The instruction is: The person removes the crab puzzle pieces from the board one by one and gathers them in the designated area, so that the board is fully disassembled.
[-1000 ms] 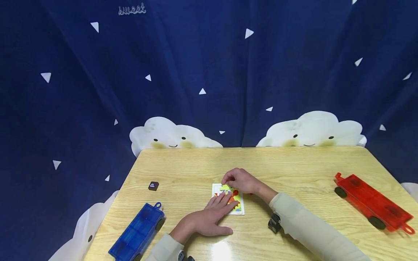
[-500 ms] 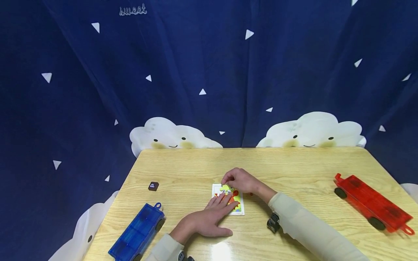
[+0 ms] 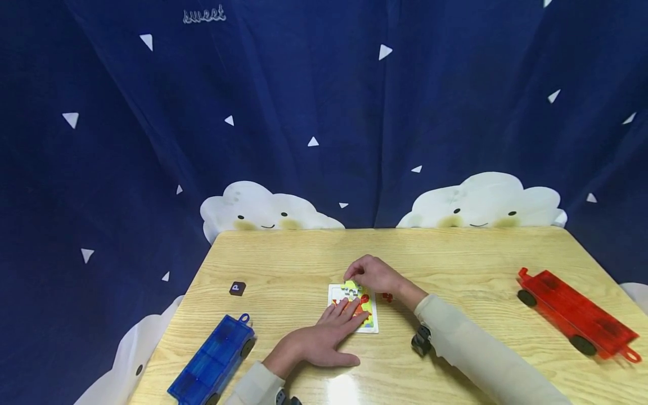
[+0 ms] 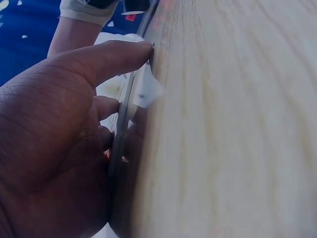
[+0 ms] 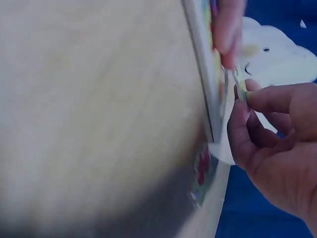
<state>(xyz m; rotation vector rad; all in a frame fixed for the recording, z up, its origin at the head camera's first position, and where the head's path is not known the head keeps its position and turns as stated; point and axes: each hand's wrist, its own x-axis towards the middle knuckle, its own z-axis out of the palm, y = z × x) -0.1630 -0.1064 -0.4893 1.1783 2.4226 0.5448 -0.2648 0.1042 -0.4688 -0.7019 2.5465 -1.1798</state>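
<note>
A small jigsaw puzzle board [image 3: 374,327] with a white border and a red and yellow picture lies mid-table. Across its lower part rests my left hand [image 3: 319,342], fingers spread and straight, hiding much of the picture. Over the board's far edge, my right hand [image 3: 378,275] pinches a yellow puzzle piece [image 3: 350,285] between thumb and fingertips. The right wrist view shows that thin piece [image 5: 241,87] edge-on, raised off the board. A loose puzzle piece [image 3: 387,297] with red on it lies just right of the board, close under the right wrist.
A blue toy wagon [image 3: 215,357] stands at the table's left, and a red toy wagon [image 3: 579,315] at the right. A dark cube [image 3: 237,288] marked with a P sits at the back left. Behind the wooden table [image 3: 283,253] hangs a dark blue curtain [image 3: 304,84].
My right hand has moved slightly up and away, lifting the yellow puzzle piece and tilting it off the board. More of the loose red piece shows. My left hand stays put.
</note>
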